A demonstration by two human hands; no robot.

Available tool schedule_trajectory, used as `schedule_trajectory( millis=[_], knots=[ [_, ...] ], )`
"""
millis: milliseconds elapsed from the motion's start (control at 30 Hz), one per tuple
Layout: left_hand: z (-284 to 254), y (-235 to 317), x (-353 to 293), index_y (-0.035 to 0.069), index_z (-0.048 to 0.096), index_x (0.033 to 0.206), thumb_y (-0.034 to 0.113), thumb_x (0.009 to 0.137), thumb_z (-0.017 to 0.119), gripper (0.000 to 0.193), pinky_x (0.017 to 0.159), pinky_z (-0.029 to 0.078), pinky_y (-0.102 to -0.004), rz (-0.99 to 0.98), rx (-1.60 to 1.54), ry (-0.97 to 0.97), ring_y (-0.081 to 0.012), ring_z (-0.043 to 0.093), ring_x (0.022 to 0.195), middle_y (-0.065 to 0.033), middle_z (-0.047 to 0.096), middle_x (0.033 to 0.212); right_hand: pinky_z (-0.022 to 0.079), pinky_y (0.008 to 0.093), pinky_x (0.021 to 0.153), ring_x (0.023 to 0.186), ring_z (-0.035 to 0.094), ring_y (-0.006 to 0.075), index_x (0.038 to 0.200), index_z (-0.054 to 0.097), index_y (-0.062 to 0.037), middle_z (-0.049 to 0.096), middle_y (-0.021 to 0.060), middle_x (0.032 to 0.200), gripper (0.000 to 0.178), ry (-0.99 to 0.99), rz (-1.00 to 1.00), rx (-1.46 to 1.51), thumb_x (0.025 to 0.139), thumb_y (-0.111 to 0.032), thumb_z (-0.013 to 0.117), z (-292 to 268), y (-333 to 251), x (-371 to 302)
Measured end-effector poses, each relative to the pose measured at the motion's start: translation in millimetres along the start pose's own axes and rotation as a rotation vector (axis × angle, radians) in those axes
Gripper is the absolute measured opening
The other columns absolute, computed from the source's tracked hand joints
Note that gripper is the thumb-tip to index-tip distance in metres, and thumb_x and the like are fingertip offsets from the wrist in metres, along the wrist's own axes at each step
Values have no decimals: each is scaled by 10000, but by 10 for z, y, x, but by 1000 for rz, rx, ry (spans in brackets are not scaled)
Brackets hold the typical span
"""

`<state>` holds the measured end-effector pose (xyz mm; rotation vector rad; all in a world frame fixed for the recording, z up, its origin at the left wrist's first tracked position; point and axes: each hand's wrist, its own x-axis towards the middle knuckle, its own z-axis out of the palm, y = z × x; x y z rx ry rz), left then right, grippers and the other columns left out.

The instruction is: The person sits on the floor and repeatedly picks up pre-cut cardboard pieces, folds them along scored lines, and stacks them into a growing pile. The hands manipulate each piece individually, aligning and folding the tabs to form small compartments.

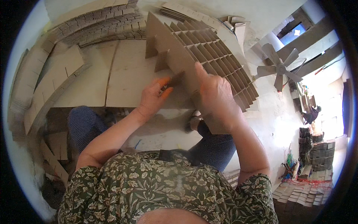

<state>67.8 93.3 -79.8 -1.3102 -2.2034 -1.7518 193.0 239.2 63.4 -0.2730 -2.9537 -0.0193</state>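
Observation:
A brown cardboard divider grid [220,56] stands tilted over the board, its slotted strips crossed into many cells. Along its left side runs a long, plain cardboard strip [167,39], with several short strip ends jutting out from it. My right hand [217,91] grips the near part of the grid, its index finger stretched along the plain strip and the other fingers curled. At one jutting strip end [176,79], my left hand [154,94] is closed in a pinch, with orange coverings or colouring on its fingertips. The grid hides part of what lies beneath it.
Stacks of slotted cardboard strips [100,24] line the far edge of the pale board [84,80], with more strips [56,80] at the left. A fan [279,69] stands to the right. Cardboard piles [322,156] and another person [312,114] are farther right.

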Motion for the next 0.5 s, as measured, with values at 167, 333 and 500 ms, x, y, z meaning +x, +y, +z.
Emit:
schedule_trajectory(
  millis=[167,333,500],
  knots=[
    [56,-59,75,54,610,1093,122,830,669,278,684,522,-377,-59,44,-22,-299,649,806,-150,637,958,497,477,644,732,640,364,1358,375,-36,638,174,790,639,52,-9,6,747,-47,564,91,24,43],
    [67,-130,121,81,621,1082,121,830,659,258,686,515,-395,-163,106,-96,-315,643,786,-141,642,981,503,482,665,731,640,371,1369,368,-32,640,177,771,655,2,32,71,743,-38,559,-14,-23,-31],
    [53,4,112,89,633,1060,163,821,671,253,707,512,-417,-159,109,22,-327,651,823,-142,644,1036,512,481,707,797,655,375,1413,339,-88,666,188,858,701,-142,160,49,752,-54,569,-193,-109,-85]
  ],
)
